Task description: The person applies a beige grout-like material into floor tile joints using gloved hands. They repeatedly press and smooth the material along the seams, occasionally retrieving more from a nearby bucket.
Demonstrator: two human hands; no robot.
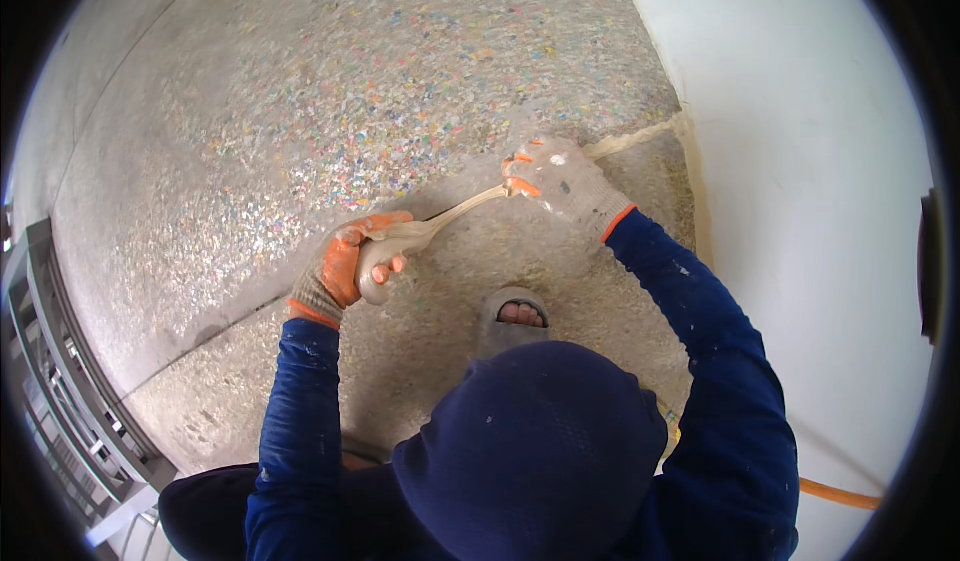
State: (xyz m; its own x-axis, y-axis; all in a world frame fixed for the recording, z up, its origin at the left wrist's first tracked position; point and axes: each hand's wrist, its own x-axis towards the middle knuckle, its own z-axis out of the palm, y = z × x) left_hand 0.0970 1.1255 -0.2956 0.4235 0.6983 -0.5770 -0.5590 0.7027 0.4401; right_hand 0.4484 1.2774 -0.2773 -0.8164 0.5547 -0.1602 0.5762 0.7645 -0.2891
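My left hand (335, 269), in an orange-coated knit glove with some fingertips bare, is closed around a smooth beige lump of putty-like compound (378, 259). A stretched strand (465, 207) of the same stuff runs from the lump up to my right hand (562, 183). That hand, in a pale glove with orange showing at the fingers, pinches the strand's far end just above the floor. Beyond it, a beige strip (635, 142) lies along a floor seam and reaches the wall's foot. The grip's inner side is hidden on the right hand.
Speckled multicoloured floor (380, 121) spreads ahead and left, crossed by a dark seam (215, 333). A white wall (790, 131) rises at right, with a beige band (697, 191) at its base. A grey metal frame (85, 371) stands far left; an orange hose (838, 493) lies lower right.
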